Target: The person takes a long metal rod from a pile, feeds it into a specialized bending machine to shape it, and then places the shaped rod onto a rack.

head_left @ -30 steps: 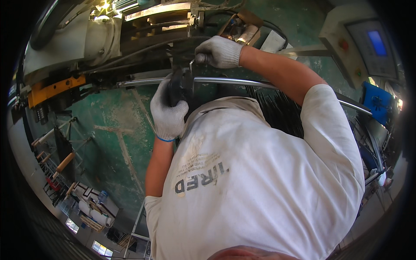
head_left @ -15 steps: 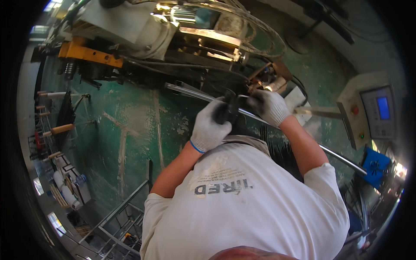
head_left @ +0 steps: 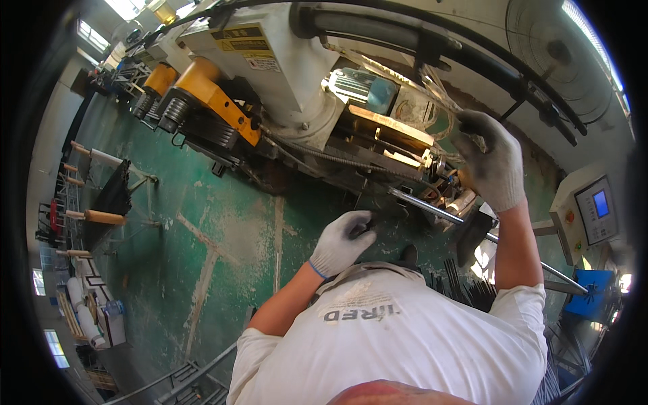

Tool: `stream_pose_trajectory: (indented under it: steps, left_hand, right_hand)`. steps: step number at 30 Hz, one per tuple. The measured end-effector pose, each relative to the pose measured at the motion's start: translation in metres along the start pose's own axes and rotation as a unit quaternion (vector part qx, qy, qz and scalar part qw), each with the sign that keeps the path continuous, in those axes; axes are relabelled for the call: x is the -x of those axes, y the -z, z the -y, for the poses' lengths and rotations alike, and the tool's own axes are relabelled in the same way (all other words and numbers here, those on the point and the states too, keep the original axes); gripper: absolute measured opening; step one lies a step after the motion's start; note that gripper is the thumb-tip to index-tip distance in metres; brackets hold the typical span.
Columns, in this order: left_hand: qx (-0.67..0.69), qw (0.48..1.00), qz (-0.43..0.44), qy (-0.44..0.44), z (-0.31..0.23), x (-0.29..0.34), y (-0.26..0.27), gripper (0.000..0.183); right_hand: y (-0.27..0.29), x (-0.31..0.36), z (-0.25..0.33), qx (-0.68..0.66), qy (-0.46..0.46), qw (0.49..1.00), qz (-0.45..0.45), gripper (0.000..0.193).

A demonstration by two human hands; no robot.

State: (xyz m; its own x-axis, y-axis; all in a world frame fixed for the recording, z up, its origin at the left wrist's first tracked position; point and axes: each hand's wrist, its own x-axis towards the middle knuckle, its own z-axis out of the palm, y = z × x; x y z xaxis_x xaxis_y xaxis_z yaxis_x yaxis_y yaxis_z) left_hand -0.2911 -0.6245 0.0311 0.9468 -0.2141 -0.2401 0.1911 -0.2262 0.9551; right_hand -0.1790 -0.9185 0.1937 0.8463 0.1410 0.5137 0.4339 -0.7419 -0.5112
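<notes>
My left hand (head_left: 343, 244), in a white glove with darkened fingers, is curled in front of my waist. A dark, blurred shape lies at its fingertips; I cannot make out what it is. My right hand (head_left: 498, 162), gloved with dark fingertips, is raised at the machine's right end, its thumb and fingers apart, with nothing seen between them. Below that hand a shiny metal rod (head_left: 432, 208) runs slantwise past a dark block (head_left: 474, 235). The machine's open end, with small metal parts (head_left: 459, 200), is partly hidden behind the right hand.
Beyond stands a white machine body (head_left: 283, 74) with a yellow arm (head_left: 219, 101) and a green-grey motor (head_left: 351, 88). At the right are a control panel (head_left: 597, 206) and a blue box (head_left: 588, 290). Dark rods (head_left: 466, 290) stand beside my waist. Racks (head_left: 104, 216) line the left.
My hands have moved apart: the right rose up and right to the machine's end, the left lowered slightly. The view has shifted, showing more of the machine.
</notes>
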Motion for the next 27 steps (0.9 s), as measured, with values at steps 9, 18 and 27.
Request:
stream_pose_trajectory:
  steps: [9, 18, 27]
  left_hand:
    - [0.023, 0.99, -0.137, 0.004, 0.044, 0.058, 0.177, 0.038]
    - [0.027, 0.986, -0.163, 0.025, 0.066, 0.057, 0.26, 0.036]
    - [0.035, 0.976, -0.216, -0.001, 0.023, 0.007, 0.395, 0.036]
  right_hand:
    - [-0.145, -0.215, 0.136, 0.046, 0.151, 0.987, -0.031, 0.031]
    - [-0.282, -0.467, 0.141, 0.149, 0.016, 0.984, 0.098, 0.068]
    - [-0.349, -0.531, 0.128, 0.395, 0.133, 0.885, 0.209, 0.034]
